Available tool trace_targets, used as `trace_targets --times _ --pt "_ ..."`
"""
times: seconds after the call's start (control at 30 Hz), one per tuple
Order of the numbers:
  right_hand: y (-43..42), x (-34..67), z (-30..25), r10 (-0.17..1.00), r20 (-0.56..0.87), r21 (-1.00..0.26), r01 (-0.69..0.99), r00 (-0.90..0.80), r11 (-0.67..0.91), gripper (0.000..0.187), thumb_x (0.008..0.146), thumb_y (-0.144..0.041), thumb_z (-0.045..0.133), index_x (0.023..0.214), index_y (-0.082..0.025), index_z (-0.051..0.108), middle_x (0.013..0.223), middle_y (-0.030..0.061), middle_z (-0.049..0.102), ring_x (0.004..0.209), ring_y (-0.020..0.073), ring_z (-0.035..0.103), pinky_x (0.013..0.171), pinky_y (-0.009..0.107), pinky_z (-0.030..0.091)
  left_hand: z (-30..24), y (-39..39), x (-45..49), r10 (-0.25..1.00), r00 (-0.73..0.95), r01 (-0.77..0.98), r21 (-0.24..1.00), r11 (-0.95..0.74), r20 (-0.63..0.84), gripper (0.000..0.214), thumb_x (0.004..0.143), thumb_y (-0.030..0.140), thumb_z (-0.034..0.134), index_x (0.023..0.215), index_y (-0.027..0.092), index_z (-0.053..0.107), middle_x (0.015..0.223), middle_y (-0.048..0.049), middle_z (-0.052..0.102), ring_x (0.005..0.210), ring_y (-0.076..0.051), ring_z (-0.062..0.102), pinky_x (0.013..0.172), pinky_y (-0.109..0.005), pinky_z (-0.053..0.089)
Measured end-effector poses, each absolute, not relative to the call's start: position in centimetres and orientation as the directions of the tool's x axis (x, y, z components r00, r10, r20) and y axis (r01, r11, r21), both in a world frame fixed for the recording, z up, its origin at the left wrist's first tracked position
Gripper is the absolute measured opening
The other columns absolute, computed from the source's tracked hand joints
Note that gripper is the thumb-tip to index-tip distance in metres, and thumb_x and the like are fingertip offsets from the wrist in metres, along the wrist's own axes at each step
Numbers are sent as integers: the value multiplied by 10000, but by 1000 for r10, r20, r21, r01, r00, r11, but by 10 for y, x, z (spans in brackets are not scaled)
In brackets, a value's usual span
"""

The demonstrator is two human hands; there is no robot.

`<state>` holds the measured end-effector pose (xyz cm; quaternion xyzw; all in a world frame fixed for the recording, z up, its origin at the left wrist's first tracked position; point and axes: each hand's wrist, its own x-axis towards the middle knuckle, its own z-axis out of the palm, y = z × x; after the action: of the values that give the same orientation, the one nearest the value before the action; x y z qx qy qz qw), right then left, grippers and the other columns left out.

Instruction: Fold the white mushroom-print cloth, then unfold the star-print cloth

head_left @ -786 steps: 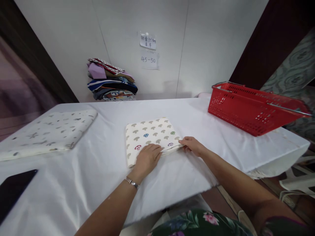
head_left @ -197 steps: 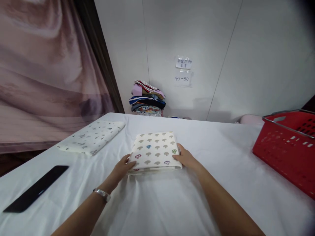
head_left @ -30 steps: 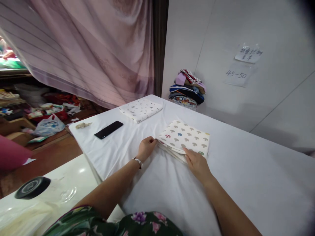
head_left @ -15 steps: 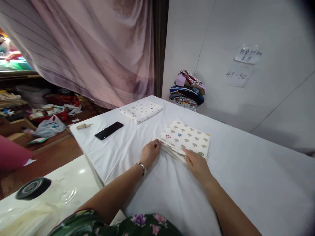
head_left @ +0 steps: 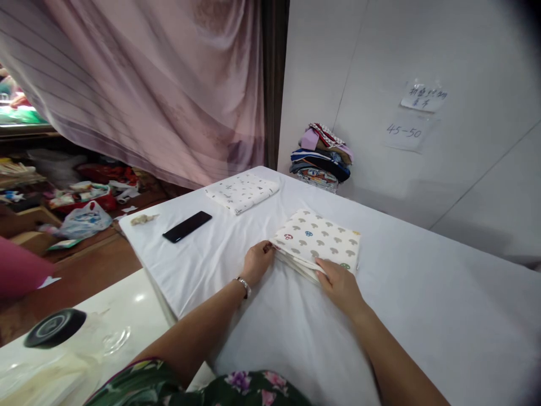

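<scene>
A folded white cloth with grey mushroom prints (head_left: 323, 234) lies on the white-covered table (head_left: 422, 293) in front of me. At its near left corner, my left hand (head_left: 257, 264) pinches the folded layers. My right hand (head_left: 338, 282) grips the near edge further right, thumb and fingers closed on the cloth. Between the two hands the layers of that edge show slightly parted. A second folded white cloth with small dark prints (head_left: 243, 193) rests further back, touched by neither hand.
A black phone (head_left: 187, 226) and a small beige scrap (head_left: 143, 219) lie on the table's left side. Stacked folded fabrics (head_left: 323, 155) stand by the wall. A round black object (head_left: 56, 328) sits on the lower white surface at left. A pink curtain (head_left: 190, 84) hangs behind.
Both hands keep their hold on the mushroom-print cloth, almost in the same place. Only the camera view has shifted very slightly.
</scene>
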<state>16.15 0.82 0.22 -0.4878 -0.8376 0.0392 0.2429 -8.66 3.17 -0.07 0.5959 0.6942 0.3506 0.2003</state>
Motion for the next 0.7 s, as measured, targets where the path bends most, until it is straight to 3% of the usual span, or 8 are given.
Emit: trace_targets --times 0.3,0.57,0.7 --pt "6 162 10 861 319 -443 741 -396 504 349 880 -342 469 1201 -238 560 1175 53 615 1064 214 571 889 370 470 7 37 -82 972 -224 807 572 148 65 167 780 241 472 793 216 636 771 -31 669 701 -169 580 555 -241 308" --pt "16 171 9 954 189 -746 598 -232 293 334 862 -440 469 1074 -258 653 1045 28 681 925 207 637 794 337 516 0 44 -84 959 -274 760 627 172 69 207 781 267 485 908 230 645 855 -33 689 761 -177 608 583 -234 352" --pt "25 173 8 976 125 -784 585 -180 208 335 841 -440 486 1044 -249 671 1006 25 694 895 205 645 791 340 513 -3 44 -84 963 -262 753 636 167 58 206 798 311 471 878 235 644 844 -33 689 744 -182 611 568 -240 342"
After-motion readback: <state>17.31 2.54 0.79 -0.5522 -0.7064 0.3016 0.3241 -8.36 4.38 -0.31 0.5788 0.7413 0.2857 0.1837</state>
